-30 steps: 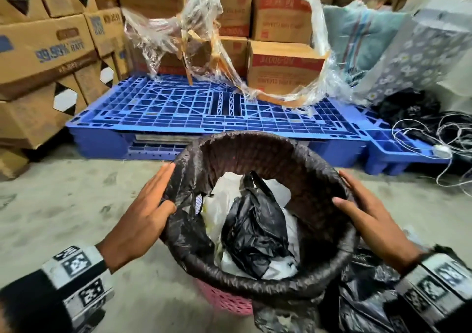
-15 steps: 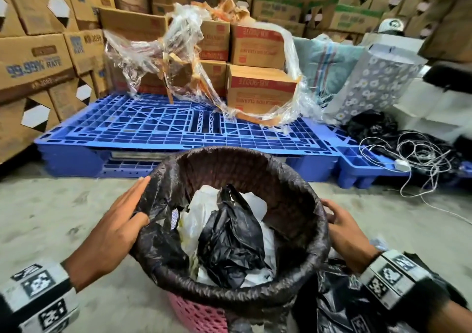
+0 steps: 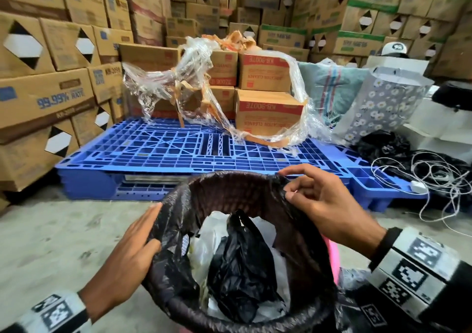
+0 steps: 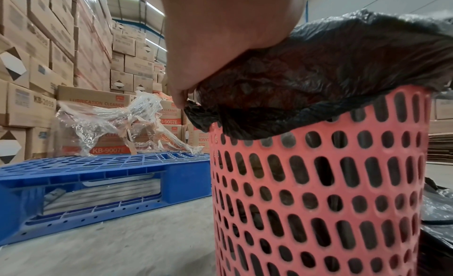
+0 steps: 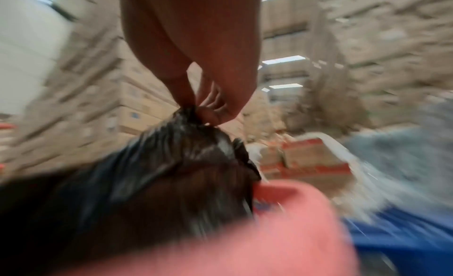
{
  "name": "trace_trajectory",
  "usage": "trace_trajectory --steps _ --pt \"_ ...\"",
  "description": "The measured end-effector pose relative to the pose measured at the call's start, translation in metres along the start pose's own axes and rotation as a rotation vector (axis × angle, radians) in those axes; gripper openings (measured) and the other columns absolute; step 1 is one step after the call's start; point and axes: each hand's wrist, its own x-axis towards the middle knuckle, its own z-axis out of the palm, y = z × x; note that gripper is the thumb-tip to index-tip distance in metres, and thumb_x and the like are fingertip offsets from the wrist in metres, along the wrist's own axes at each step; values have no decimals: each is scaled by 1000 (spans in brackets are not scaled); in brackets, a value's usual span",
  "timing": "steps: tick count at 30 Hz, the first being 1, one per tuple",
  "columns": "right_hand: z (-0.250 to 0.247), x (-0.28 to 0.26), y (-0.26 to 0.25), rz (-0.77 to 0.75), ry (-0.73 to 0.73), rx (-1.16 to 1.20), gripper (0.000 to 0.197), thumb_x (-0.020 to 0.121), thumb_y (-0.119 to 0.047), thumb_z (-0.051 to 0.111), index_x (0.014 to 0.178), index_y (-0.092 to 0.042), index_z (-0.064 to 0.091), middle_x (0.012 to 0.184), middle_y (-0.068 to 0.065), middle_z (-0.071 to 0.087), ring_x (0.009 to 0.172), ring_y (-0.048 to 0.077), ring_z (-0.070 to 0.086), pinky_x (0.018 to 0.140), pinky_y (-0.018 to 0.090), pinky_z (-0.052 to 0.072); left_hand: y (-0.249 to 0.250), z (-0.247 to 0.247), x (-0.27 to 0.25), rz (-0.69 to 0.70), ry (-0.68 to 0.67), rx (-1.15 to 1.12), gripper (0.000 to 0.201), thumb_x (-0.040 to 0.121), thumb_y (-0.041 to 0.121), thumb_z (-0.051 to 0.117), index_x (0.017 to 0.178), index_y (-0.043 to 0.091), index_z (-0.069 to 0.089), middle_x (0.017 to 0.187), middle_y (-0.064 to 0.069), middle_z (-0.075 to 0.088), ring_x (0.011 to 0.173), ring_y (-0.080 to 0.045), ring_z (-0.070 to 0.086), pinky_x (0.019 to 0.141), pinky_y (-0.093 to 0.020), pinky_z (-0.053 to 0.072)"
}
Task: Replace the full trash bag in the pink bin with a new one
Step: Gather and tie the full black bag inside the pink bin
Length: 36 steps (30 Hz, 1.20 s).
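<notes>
The pink perforated bin (image 4: pixel 318 183) stands on the concrete floor, lined with a black trash bag (image 3: pixel 255 192) that holds crumpled white and black plastic rubbish (image 3: pixel 240 263). My right hand (image 3: pixel 288 187) pinches the bag's right edge and holds it lifted off the rim, baring a strip of pink rim (image 3: pixel 332 253). The blurred right wrist view shows that pinch (image 5: pixel 196 109) on the gathered bag (image 5: pixel 159 173) above the bin (image 5: pixel 245 231). My left hand (image 3: pixel 138 246) lies flat against the bag's left side, thumb over the edge. The left wrist view shows the palm (image 4: pixel 220 38) pressing the bag's fold (image 4: pixel 343 67).
A blue plastic pallet (image 3: pixel 178 148) lies just behind the bin, carrying cartons (image 3: pixel 265 110) and loose clear wrap (image 3: pixel 194 82). Stacked cardboard boxes (image 3: pixel 46 97) wall the left and back. A floral bag (image 3: pixel 383 103), tangled white cords (image 3: pixel 434 177) and black plastic (image 3: pixel 352 307) lie to the right.
My right hand went from the outside of the right rim to pinching the bag's edge and lifting it off the rim. The left hand stays on the left side.
</notes>
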Motion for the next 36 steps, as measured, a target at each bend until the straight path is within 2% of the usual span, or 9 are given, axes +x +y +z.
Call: trace_trajectory --steps 5,8,12,16,20,25,29,33,36 --pt "25 23 -49 24 -343 -213 26 86 0 55 101 -20 62 70 -1 62 54 7 51 52 20 41 -9 -1 5 -168 76 -217 51 95 47 34 143 36 22 143 21 28 134 -1 25 111 -25 18" --pt "32 44 -61 122 -463 -368 20 83 -9 61 99 -21 65 67 0 62 39 1 42 48 19 35 -26 -17 17 -290 86 -178 45 96 45 29 137 29 36 144 3 41 133 -15 38 112 -35 29" --pt "34 52 -60 136 -441 -295 19 76 -19 74 92 -24 65 61 -1 57 45 10 43 51 24 35 -15 -28 37 -432 -132 -186 27 94 28 40 86 17 63 94 -7 69 84 -19 63 87 -37 49" --pt "26 46 -52 94 -396 -230 18 76 -13 74 87 -25 66 52 -7 51 46 12 42 52 30 34 -10 -32 48 -439 -152 -267 20 87 10 51 77 9 69 76 -6 70 64 -13 63 62 -26 55" --pt "16 42 -47 41 -348 -175 16 77 -10 72 86 -22 67 48 -7 52 48 13 43 49 26 32 -7 -48 50 -478 -78 -246 19 85 5 56 69 9 64 68 -7 66 57 -13 61 58 -26 52" --pt "16 40 -43 -26 -281 -116 14 81 -10 68 87 -22 70 61 -1 50 56 14 46 54 26 37 32 -80 57 -329 88 -149 13 85 5 59 74 6 66 65 -7 64 59 -15 56 56 -27 48" --pt "25 37 -46 -43 -288 -129 23 85 -14 65 100 -32 68 71 -1 48 61 15 48 59 27 40 82 -78 53 -155 3 -103 6 84 8 63 87 2 63 52 1 65 62 -16 55 60 -29 43" --pt "42 34 -53 -70 -310 -134 43 85 -11 64 123 -30 58 74 -1 47 63 12 45 62 24 39 127 -63 39 9 -115 -107 13 83 15 66 93 10 60 59 -5 67 61 -19 53 66 -27 44" --pt "52 30 -58 -151 -404 -78 32 84 -9 64 105 -32 65 69 13 49 62 16 41 60 30 35 158 -59 24 125 -192 -134 11 83 15 66 91 11 58 63 -9 70 60 -18 59 66 -27 46"
